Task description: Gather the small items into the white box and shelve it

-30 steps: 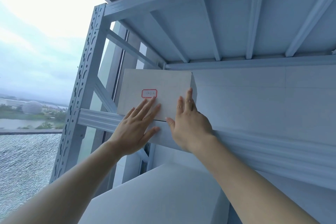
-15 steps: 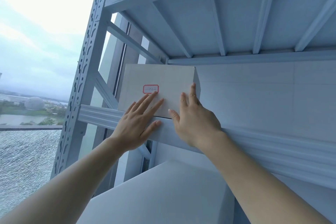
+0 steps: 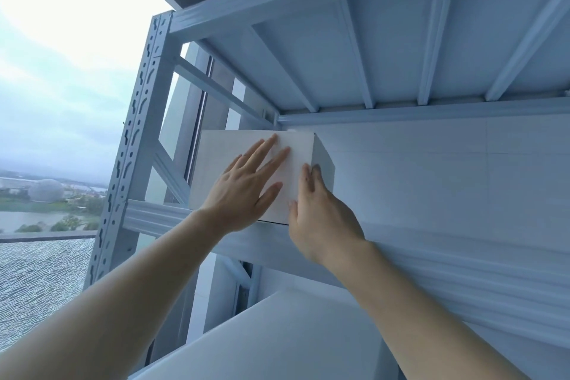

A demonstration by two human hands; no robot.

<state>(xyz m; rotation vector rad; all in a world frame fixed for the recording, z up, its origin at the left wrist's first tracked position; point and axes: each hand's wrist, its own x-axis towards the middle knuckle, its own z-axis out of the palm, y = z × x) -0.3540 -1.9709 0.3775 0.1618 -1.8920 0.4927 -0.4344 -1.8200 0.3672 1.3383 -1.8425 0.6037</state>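
Observation:
The white box (image 3: 216, 170) stands on the upper shelf (image 3: 462, 268), at its left end beside the rack's post. My left hand (image 3: 243, 191) lies flat on the box's front face with the fingers spread, and it covers the red-framed label. My right hand (image 3: 324, 219) is at the box's right front corner, thumb on the front face and fingertips on the edge of the right side. The box's lower front edge sits just behind the shelf's front beam. The inside of the box is hidden.
A perforated metal post (image 3: 129, 148) rises left of the box. The underside of the higher shelf (image 3: 370, 40) is close above it. A lower white shelf board (image 3: 293, 333) lies below my arms. A large window (image 3: 46, 102) is at the left.
The box has slid further back onto the shelf. My left hand has moved up over the label, and my right hand has shifted to the box's right corner.

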